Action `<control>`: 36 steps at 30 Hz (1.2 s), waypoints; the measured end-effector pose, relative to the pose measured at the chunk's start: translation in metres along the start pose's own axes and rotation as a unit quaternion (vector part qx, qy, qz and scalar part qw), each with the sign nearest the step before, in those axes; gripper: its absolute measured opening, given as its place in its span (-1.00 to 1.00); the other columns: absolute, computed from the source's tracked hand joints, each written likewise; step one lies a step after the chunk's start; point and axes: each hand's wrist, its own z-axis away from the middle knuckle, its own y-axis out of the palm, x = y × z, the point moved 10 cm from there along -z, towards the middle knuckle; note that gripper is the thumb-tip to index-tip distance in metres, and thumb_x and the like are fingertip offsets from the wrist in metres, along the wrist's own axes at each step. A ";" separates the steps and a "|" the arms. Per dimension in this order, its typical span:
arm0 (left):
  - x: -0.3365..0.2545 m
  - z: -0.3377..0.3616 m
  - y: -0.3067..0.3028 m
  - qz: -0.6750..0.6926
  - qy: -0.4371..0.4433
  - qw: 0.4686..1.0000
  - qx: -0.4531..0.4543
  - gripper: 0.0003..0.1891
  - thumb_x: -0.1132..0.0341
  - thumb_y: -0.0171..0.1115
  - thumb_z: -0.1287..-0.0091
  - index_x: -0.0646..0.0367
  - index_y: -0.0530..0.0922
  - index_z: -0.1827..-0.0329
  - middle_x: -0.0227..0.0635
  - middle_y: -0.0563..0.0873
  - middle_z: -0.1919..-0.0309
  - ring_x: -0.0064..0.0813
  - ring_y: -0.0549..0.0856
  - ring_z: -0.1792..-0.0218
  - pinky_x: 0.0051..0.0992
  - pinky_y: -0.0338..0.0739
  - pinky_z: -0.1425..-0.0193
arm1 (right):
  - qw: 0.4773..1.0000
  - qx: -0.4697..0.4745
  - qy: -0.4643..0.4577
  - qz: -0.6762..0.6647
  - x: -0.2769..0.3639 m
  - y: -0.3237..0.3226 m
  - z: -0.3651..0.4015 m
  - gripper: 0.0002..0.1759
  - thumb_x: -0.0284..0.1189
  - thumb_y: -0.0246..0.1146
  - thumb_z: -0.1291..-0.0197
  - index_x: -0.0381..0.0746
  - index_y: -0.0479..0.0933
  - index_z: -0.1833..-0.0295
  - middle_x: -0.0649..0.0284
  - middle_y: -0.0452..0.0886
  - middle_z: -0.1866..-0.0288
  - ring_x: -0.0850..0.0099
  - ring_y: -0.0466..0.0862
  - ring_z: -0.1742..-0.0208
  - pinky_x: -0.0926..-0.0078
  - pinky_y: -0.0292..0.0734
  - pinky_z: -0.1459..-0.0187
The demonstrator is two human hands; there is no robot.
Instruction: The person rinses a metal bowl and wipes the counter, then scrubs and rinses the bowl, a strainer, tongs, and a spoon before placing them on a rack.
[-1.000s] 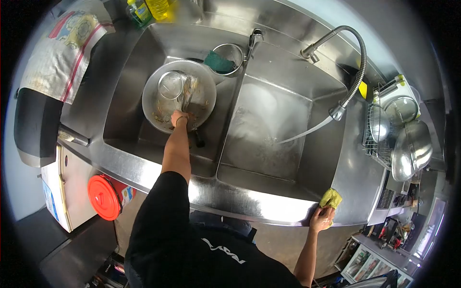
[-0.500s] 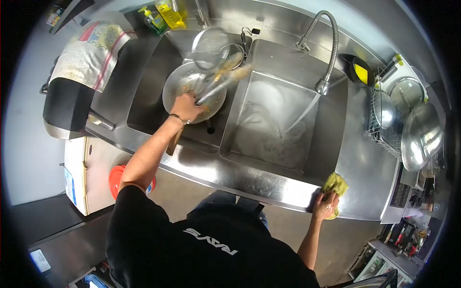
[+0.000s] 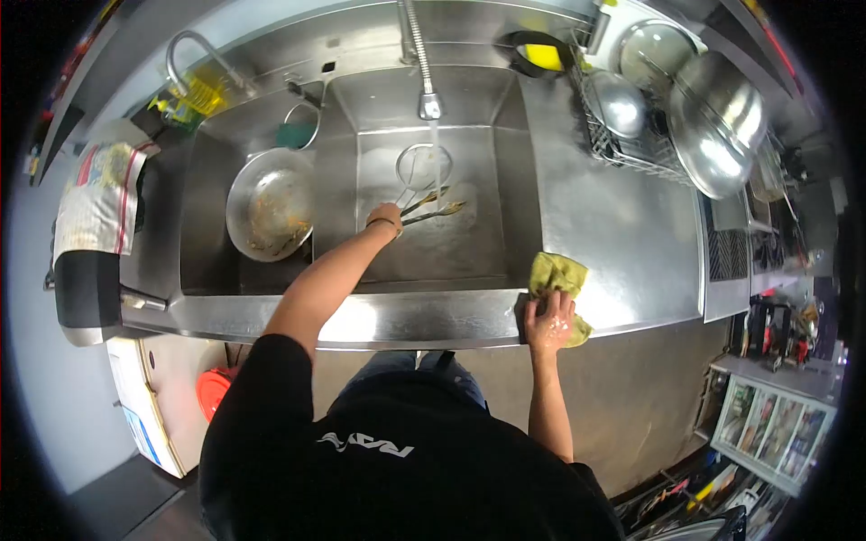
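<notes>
My left hand (image 3: 386, 216) reaches over the right sink basin, closed around the handles of a pair of tongs (image 3: 440, 211) and a round wire strainer (image 3: 424, 167). The tongs' tips are spread, and water from the faucet (image 3: 430, 106) runs down over the strainer and tongs. At the counter's front edge, my right hand (image 3: 550, 325) presses on a yellow-green cloth (image 3: 559, 270), fingers curled onto it. In the left basin sits a round metal pan (image 3: 271, 203) with orange-brown food residue inside.
Behind the pan lies a green scouring pad (image 3: 293, 135). Soap bottles (image 3: 203, 97) stand at the back left. On the right counter are a black pan with a yellow sponge (image 3: 543, 57) and a dish rack (image 3: 622, 153) holding metal bowls and lids.
My left hand has moved from the pan in the left basin to the right basin, carrying the tongs and strainer under the water. My right hand stays on the cloth. The view has turned.
</notes>
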 end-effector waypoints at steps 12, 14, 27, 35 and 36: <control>-0.044 -0.006 0.039 -0.005 -0.044 0.996 0.076 -0.74 0.27 0.14 -0.21 0.33 0.63 0.38 -0.13 0.66 0.56 -0.28 0.69 0.53 -0.34 0.58 0.42 | 0.998 0.032 0.025 -0.045 -0.013 -0.003 -0.006 -0.82 -0.41 0.23 0.14 -0.18 0.45 0.35 0.18 0.45 0.29 0.15 0.46 0.24 0.23 0.41 0.26; -0.042 0.006 0.031 0.108 -0.045 0.989 0.095 -0.76 0.29 0.11 -0.17 0.29 0.64 0.40 -0.06 0.69 0.39 -0.29 0.70 0.36 -0.33 0.58 0.31 | 0.999 0.028 -0.013 -0.039 -0.019 -0.004 -0.013 -0.77 -0.40 0.25 0.19 -0.18 0.44 0.32 0.18 0.43 0.30 0.16 0.45 0.25 0.25 0.42 0.28; -0.045 0.140 0.005 0.595 0.092 0.732 0.318 -0.63 0.03 -0.11 -0.35 0.17 0.43 0.11 -0.53 0.29 0.68 -0.67 0.26 0.75 -0.62 0.18 0.68 | 0.963 0.063 -0.110 -0.236 0.066 0.042 -0.134 -0.64 -0.39 0.13 -0.12 -0.23 0.41 -0.06 0.02 0.40 -0.11 0.05 0.36 -0.17 0.20 0.25 -0.18; -0.012 0.161 -0.003 0.649 0.064 0.719 0.240 -0.64 0.02 -0.06 -0.38 0.17 0.42 0.24 -0.53 0.27 0.72 -0.70 0.22 0.79 -0.61 0.13 0.74 | 0.883 0.285 -0.114 -0.356 0.170 0.179 -0.137 -0.42 -0.02 -0.07 -0.26 -0.18 0.29 -0.25 0.08 0.29 -0.29 0.15 0.25 -0.32 0.31 0.17 -0.28; -0.006 0.160 -0.003 0.641 0.061 0.733 0.217 -0.67 0.06 -0.04 -0.38 0.18 0.43 0.25 -0.53 0.27 0.72 -0.70 0.22 0.79 -0.62 0.14 0.75 | 0.871 0.328 -0.100 -0.351 0.177 0.195 -0.136 -0.38 0.03 -0.09 -0.25 -0.17 0.27 -0.27 0.08 0.29 -0.29 0.16 0.24 -0.34 0.31 0.15 -0.29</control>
